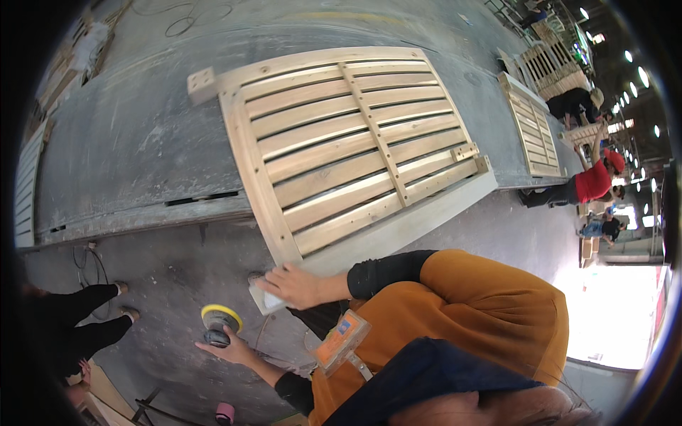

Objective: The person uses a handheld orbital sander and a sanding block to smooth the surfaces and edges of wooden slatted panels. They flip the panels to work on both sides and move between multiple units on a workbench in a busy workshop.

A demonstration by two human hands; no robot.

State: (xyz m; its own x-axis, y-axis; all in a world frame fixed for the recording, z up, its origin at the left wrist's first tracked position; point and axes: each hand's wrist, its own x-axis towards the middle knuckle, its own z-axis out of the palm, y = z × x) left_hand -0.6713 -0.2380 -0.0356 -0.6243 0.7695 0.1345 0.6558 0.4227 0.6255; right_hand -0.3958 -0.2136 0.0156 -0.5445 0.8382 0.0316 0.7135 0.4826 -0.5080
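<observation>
A slatted wooden panel (341, 142) with a cross batten lies at the bench edge, its thick pale rail (398, 213) on the side nearest me. My right hand (295, 285) is closed over the rail's near left end, its fingers curled on the corner. Lower down, away from the panel, my left hand (238, 351) grips a round palm sander (219, 326) with a dark body and a yellow pad edge. The sander is in the air, its pad turned away from my palm. Part of its body is hidden by my fingers.
The panel lies on a long grey bench (142, 135). Another slatted panel (533, 124) is farther along it, near a person in red (593, 181). At the left stands someone in black trousers (92, 305). A pink cylindrical object (224, 412) sits low down; a dark cable (89, 270) hangs below the bench.
</observation>
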